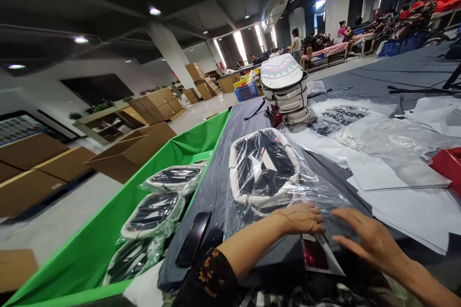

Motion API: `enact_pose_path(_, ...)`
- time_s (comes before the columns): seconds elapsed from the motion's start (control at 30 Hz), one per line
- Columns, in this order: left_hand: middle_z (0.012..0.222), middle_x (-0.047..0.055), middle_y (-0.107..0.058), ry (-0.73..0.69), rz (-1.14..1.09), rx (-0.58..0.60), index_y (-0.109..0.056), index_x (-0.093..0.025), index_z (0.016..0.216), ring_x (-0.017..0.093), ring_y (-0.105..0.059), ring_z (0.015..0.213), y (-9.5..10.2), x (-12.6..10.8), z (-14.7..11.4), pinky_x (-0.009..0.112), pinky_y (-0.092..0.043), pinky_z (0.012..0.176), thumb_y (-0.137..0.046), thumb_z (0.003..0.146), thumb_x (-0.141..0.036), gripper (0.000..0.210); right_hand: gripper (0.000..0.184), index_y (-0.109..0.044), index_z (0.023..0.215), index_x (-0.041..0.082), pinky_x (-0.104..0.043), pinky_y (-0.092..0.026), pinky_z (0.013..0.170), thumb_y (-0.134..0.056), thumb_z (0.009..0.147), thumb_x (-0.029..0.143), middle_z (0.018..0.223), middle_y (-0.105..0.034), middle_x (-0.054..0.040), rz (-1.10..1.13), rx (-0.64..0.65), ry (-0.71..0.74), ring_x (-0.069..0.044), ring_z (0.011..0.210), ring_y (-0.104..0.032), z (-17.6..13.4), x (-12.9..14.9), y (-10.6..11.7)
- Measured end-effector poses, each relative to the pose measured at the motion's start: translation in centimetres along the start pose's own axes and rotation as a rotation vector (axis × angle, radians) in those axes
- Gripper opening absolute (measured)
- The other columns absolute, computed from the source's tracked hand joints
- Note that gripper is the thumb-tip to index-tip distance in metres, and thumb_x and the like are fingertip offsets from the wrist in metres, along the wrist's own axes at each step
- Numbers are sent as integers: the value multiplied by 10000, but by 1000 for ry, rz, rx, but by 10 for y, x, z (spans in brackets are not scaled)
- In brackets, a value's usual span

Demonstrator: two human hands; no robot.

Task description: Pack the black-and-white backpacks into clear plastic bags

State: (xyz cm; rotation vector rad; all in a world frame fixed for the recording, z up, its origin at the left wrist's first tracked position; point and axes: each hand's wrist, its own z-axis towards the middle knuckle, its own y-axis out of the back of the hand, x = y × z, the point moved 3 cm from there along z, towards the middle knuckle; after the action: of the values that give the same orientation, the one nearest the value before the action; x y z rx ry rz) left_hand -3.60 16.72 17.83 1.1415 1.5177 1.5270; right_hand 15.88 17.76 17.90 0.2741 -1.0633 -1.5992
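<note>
A black bag-like piece with a white padded rim (264, 165) lies flat inside a clear plastic bag (317, 187) on the dark table. My left hand (304, 218) is at the near end of the plastic, its fingers bent together on the film; the fingertips are partly hidden. To its right, my right hand (370, 235) is held with fingers and thumb apart, slightly blurred, with nothing in it. Below my left hand is a dark red shiny piece (316, 254) with a white edge.
On the left, a green fabric-sided bin (93, 230) holds several similar wrapped pieces. A black phone-like object (194, 239) lies by the table edge. Beyond stands a white patterned backpack (284, 88). White sheets (406, 211) and plastic film are at right, beside a red object (448, 168).
</note>
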Motion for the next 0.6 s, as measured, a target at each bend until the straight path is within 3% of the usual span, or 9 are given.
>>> enact_pose_path(0.07, 900, 40, -684, 21, 63, -6, -690, -174, 1018, 193, -619, 889, 8, 2, 4, 320, -435, 799, -537, 993, -177, 155, 348, -593, 1303, 232, -371, -514, 951, -576, 955, 229, 1255, -668, -108, -274, -201, 130, -241, 1122, -643, 28, -9, 1)
enact_pose_path(0.13, 905, 37, -696, 28, 92, -2, -682, -182, 1036, 187, -628, 900, 11, 2, 8, 319, -445, 830, -477, 1020, -180, 205, 406, -586, 1332, 242, -433, -462, 1007, -561, 939, 143, 1325, -630, -122, -453, -274, 191, -273, 1195, -591, 49, -14, -7)
enact_pose_path(0.2, 844, 15, -697, 1, 96, 25, -683, -208, 1009, 172, -638, 849, 7, -1, 10, 301, -455, 782, -494, 1014, -180, 192, 397, -604, 1305, 221, -396, -481, 934, -551, 928, 107, 1207, -676, -119, -518, -252, 221, -251, 1082, -626, 62, -17, -17)
enact_pose_path(0.27, 782, 5, -683, -25, 60, 52, -684, -210, 962, 165, -641, 795, 1, -4, 7, 289, -456, 730, -551, 981, -157, 145, 353, -643, 1223, 197, -295, -486, 758, -517, 922, 64, 979, -706, -81, -525, -206, 234, -186, 860, -647, 68, -21, -25)
enact_pose_path(0.33, 729, 6, -668, 38, -51, 30, -682, -199, 893, 172, -638, 759, -3, -4, 2, 292, -461, 723, -586, 950, -132, 131, 312, -673, 1126, 190, -237, -417, 575, -471, 936, 47, 794, -673, -34, -483, -176, 229, -134, 662, -609, 70, -25, -28)
enact_pose_path(0.43, 772, 17, -696, 243, -274, -69, -698, -196, 892, 165, -642, 754, -5, 1, -9, 274, -482, 734, -556, 957, -140, 166, 277, -681, 1048, 186, -226, -354, 454, -411, 1012, 139, 682, -654, -1, -328, -231, 181, -111, 526, -586, 78, -35, -23)
enact_pose_path(0.5, 964, 53, -738, 447, -346, -168, -688, -187, 1115, 174, -673, 850, -5, 6, -17, 264, -511, 773, -463, 985, -154, 261, 291, -677, 1071, 186, -209, -442, 505, -389, 1042, 219, 775, -720, -25, -192, -269, 142, -126, 607, -665, 88, -43, -14)
enact_pose_path(0.6, 1298, 132, -660, 884, -447, -394, -404, -158, 1502, 242, -653, 1117, -7, 20, -28, 340, -525, 935, -414, 991, -213, 515, 284, -673, 1101, 193, -246, -568, 676, -404, 1031, 250, 969, -764, -68, -55, -298, 86, -177, 805, -736, 105, -52, 3)
